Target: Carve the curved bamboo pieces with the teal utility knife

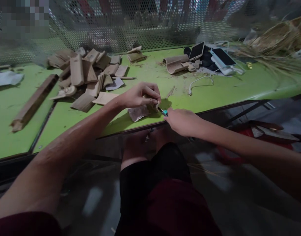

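Near the front edge of the green table, my left hand is closed in a pinch on a small pale wooden piece, mostly hidden by the fingers. My right hand grips a small tool with a teal and black handle; its dark, thin tip meets the piece at my left fingertips. Whether the tip is a blade is too blurred to tell. Just below my left hand lies a scrap of brownish paper. A thin pointed sliver rests beyond the fingers.
A pile of curved bamboo or wood pieces lies left of centre, beside a long wooden bar. Rear right are a phone, another device, a white cable and dry fibres. A perforated metal screen stands behind.
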{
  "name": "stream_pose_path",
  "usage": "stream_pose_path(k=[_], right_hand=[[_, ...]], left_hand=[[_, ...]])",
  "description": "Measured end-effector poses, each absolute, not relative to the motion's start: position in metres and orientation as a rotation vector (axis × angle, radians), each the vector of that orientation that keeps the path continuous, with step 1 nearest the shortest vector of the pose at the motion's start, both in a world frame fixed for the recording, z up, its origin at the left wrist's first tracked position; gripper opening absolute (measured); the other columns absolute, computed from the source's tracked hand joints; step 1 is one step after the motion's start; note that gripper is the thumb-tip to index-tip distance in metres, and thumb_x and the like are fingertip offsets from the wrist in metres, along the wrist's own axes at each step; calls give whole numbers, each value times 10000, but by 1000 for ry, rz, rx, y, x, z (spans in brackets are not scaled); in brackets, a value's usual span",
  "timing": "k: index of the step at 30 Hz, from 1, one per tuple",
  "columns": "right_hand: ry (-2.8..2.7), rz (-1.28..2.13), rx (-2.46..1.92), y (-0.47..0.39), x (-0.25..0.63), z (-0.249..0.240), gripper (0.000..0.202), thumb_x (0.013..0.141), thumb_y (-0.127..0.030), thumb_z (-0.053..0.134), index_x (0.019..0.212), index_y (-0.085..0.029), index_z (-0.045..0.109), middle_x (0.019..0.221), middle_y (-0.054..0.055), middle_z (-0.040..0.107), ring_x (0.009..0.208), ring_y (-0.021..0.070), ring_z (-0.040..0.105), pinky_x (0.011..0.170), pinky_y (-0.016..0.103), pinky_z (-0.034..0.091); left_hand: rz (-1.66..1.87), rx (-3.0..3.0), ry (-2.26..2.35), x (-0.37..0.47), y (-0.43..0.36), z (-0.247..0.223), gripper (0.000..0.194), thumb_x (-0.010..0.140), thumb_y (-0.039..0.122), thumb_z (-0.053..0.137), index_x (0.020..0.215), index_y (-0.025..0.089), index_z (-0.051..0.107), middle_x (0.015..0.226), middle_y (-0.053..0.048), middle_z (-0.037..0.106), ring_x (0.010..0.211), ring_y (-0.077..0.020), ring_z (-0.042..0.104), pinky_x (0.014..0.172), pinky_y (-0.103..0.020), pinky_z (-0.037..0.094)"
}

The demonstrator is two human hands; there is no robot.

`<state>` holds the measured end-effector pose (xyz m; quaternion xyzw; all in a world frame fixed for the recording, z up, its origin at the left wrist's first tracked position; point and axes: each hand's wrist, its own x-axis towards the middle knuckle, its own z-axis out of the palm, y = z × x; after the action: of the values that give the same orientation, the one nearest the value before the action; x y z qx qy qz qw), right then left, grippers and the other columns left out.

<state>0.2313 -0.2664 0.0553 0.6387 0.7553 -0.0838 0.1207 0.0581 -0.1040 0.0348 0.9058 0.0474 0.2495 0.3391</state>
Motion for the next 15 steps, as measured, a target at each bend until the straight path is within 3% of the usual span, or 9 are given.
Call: stream_pose_path(k=[8,15], right_hand=[[2178,-171,1795,-268,220,58,300,1005,-134,465,1192,-45,683,973,227,741,872,302,743,705,347,512],[2125,-226,1802,-266,214,64,317,957,-68,500,1202,-40,699,1032,248,735,946,322,745,771,379,549]], left_hand=[[692,2344,95,58,-104,32,301,852,461,791,899,167,838,849,-78,728,762,-168,666,711,-293,528],[703,2333,44,57,-105,31,233,870,415,774,915,200,850,850,-67,723,764,-156,655,712,-274,523]])
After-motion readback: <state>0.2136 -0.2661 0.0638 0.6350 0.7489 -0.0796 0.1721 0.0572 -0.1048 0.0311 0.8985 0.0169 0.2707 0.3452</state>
